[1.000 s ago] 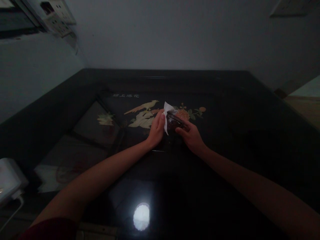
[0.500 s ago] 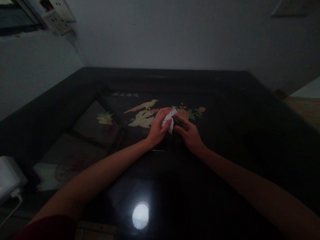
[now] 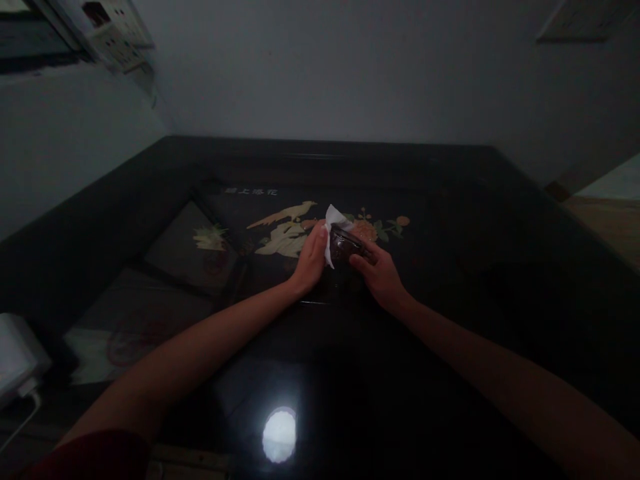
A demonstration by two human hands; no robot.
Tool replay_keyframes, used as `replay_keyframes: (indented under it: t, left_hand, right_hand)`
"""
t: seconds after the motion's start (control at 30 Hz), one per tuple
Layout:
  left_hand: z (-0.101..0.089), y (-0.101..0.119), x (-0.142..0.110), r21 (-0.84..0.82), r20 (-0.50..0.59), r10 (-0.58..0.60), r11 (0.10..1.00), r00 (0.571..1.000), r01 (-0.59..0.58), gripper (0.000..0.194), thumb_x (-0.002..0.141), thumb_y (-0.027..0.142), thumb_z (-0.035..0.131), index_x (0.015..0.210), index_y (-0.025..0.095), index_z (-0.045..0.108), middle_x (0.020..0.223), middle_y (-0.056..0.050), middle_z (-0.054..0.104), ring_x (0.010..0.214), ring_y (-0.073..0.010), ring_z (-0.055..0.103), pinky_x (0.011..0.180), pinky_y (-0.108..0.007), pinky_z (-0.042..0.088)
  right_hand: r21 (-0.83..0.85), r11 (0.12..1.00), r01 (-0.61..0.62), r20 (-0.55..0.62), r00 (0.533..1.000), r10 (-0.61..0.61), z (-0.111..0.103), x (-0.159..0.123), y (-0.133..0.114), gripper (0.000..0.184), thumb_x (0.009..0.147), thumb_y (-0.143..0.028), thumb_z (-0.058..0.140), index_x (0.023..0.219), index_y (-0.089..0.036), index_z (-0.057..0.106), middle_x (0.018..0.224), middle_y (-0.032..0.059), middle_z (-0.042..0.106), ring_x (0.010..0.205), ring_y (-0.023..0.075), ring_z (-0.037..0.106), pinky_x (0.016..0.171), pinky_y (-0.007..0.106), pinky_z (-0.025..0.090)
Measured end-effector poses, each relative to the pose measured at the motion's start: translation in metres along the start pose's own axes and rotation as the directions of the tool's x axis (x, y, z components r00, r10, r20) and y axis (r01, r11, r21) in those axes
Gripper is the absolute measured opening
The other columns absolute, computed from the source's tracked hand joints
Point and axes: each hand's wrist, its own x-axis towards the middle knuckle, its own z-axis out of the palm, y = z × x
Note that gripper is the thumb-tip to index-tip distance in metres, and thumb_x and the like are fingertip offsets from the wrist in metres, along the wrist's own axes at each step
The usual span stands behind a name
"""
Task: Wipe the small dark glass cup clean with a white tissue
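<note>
Both my hands meet over the middle of a glossy black table [image 3: 450, 280] with a bird-and-flower inlay [image 3: 287, 230]. My left hand [image 3: 311, 260] is closed on a white tissue [image 3: 331, 223] and presses it against a small dark glass object [image 3: 345, 245]. My right hand [image 3: 380, 273] grips that dark object from the right and below. The room is dim, so the object's exact shape is hard to make out.
A white device with a cable [image 3: 17, 363] sits at the table's left edge. A lamp reflection [image 3: 279, 435] glares on the near tabletop. Grey walls close the back and left; a white wall fixture [image 3: 113, 37] hangs at upper left. Wooden floor [image 3: 610, 223] shows at right.
The tissue was bunched over the dark object half a second ago; now it is drawn back to the object's left side, and the object shows again.
</note>
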Motion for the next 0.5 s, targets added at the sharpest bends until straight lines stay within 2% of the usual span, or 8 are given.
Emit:
replay_keyframes:
  t: [0.07, 0.17, 0.23, 0.27, 0.37, 0.5]
  left_hand:
    - [-0.001, 0.007, -0.003, 0.077, 0.039, 0.134, 0.988, 0.990, -0.136, 0.047, 0.092, 0.053, 0.029, 0.110, 0.018, 0.055, 0.110, -0.010, 0.061, 0.104, -0.0220, 0.057, 0.093, -0.039, 0.043]
    - [-0.003, 0.015, -0.004, 0.201, 0.132, 0.348, 0.907, 0.928, -0.369, 0.042, 0.094, 0.046, 0.032, 0.118, 0.019, 0.052, 0.123, -0.012, 0.055, 0.117, -0.0229, 0.050, 0.100, -0.041, 0.038]
    - [-0.004, 0.017, -0.005, 0.259, 0.177, 0.427, 0.849, 0.887, -0.460, 0.038, 0.094, 0.042, 0.033, 0.118, 0.019, 0.052, 0.125, -0.013, 0.054, 0.120, -0.0231, 0.047, 0.102, -0.043, 0.036]
    - [-0.004, 0.017, -0.005, 0.272, 0.184, 0.438, 0.838, 0.880, -0.474, 0.037, 0.094, 0.040, 0.034, 0.118, 0.019, 0.052, 0.125, -0.013, 0.054, 0.121, -0.0230, 0.047, 0.102, -0.043, 0.036]
    - [-0.003, 0.015, -0.005, 0.254, 0.147, 0.385, 0.875, 0.911, -0.412, 0.036, 0.094, 0.040, 0.035, 0.119, 0.020, 0.052, 0.125, -0.012, 0.054, 0.120, -0.0227, 0.047, 0.103, -0.043, 0.035]
    - [0.000, 0.011, -0.004, 0.107, 0.060, 0.167, 0.979, 0.984, -0.173, 0.040, 0.093, 0.047, 0.035, 0.116, 0.019, 0.053, 0.122, -0.011, 0.056, 0.116, -0.0223, 0.051, 0.101, -0.040, 0.037]
  right_hand:
    - [-0.005, 1.000, 0.003, 0.015, 1.000, -0.003, 0.001, -0.001, -0.002, 0.056, 0.064, -0.039, 0.078, 0.116, -0.025, 0.063, 0.112, 0.0046, 0.069, 0.103, 0.0253, 0.063, 0.099, 0.046, 0.045]
    - [-0.006, 1.000, 0.012, 0.016, 1.000, -0.012, 0.002, -0.001, -0.003, 0.055, 0.064, -0.040, 0.078, 0.114, -0.025, 0.064, 0.112, 0.0042, 0.069, 0.104, 0.0254, 0.063, 0.099, 0.045, 0.045]
    - [-0.016, 1.000, 0.019, 0.007, 1.000, -0.019, 0.002, -0.001, -0.003, 0.053, 0.064, -0.039, 0.078, 0.114, -0.025, 0.064, 0.111, 0.0039, 0.069, 0.105, 0.0254, 0.062, 0.098, 0.045, 0.046]
    - [-0.021, 1.000, 0.019, 0.001, 1.000, -0.019, 0.002, 0.000, -0.003, 0.053, 0.065, -0.038, 0.078, 0.114, -0.025, 0.064, 0.110, 0.0037, 0.070, 0.104, 0.0253, 0.062, 0.097, 0.044, 0.046]
    - [-0.010, 1.000, 0.006, -0.017, 1.000, -0.006, 0.002, 0.000, -0.001, 0.053, 0.065, -0.036, 0.077, 0.114, -0.025, 0.063, 0.109, 0.0039, 0.070, 0.103, 0.0252, 0.063, 0.096, 0.044, 0.047]
    - [0.025, 1.000, -0.006, -0.032, 0.999, 0.007, 0.002, 0.001, 0.001, 0.055, 0.063, -0.035, 0.078, 0.114, -0.024, 0.063, 0.109, 0.0055, 0.070, 0.103, 0.0256, 0.063, 0.097, 0.045, 0.046]
